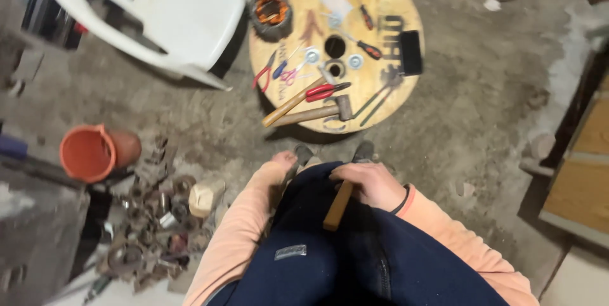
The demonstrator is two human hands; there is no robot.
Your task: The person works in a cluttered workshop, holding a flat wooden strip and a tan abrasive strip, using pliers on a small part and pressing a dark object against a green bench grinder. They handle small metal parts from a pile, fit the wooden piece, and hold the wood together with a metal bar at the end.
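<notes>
Concrete floor point(482, 109) fills my view. Dark trousers point(336, 242) hide most of my left hand point(283, 163), so I cannot tell its grip. My right hand point(371, 182) clenches a wooden handle point(337, 208) whose head is out of sight, with the wooden spool table point(380, 1) beyond.

Wooden spool top point(387, 100) under hammers point(314, 114), pliers point(325, 91)

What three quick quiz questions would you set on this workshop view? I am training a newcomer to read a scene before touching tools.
1. True or false: the right hand grips a wooden handle against the lap.
2. What stands at the far-left rim of the round wooden spool table? A) motor stator B) red bucket C) white chair
3. Name the wooden-handled tool lying nearest the table's front edge.

Key: 1 true; 2 A; 3 hammer.
</notes>
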